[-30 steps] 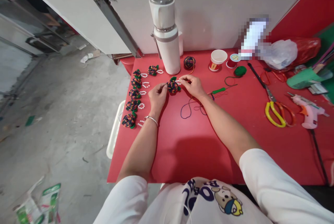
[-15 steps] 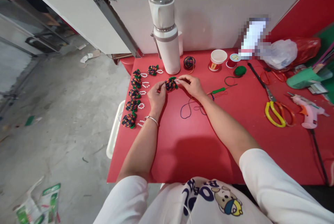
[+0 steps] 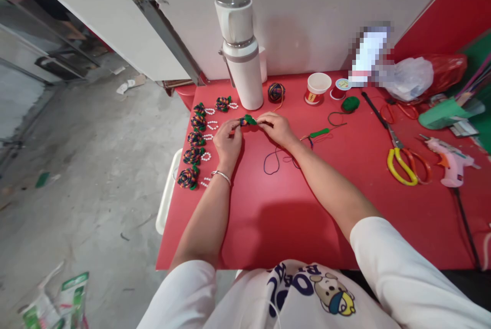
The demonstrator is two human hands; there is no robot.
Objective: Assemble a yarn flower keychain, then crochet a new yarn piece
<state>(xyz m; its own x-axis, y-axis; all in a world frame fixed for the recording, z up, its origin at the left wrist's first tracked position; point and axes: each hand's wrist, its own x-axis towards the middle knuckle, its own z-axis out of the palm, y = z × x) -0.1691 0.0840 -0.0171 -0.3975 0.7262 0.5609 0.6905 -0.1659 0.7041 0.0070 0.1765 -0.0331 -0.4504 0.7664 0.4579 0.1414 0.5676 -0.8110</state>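
Observation:
Between thumb and fingers, my left hand [image 3: 227,139] pinches a crocheted flower [image 3: 244,122] by its dark multicoloured yarn side. Green leaves [image 3: 250,119] of the flower point toward my right hand [image 3: 274,127], whose fingertips are closed at the leaf end. Whether they grip a leaf or the bead loop is too small to tell. Several similar flowers with white bead loops, such as one flower [image 3: 187,178], line the table's left edge. Just right of my right hand lies a green-handled crochet hook [image 3: 319,133] with dark yarn [image 3: 272,170] trailing from it.
A white bottle [image 3: 245,70] stands behind my hands, beside a multicoloured yarn ball [image 3: 276,92]. Farther right are a paper cup [image 3: 318,88], a thread spool [image 3: 340,88], a green yarn ball [image 3: 350,104], scissors [image 3: 402,167] and a pink glue gun [image 3: 452,168] on the red table [image 3: 284,226].
The flower has been tipped in my hands: its round face showed before, and now its edge and green leaves show. White beads near my right fingertips are no longer visible.

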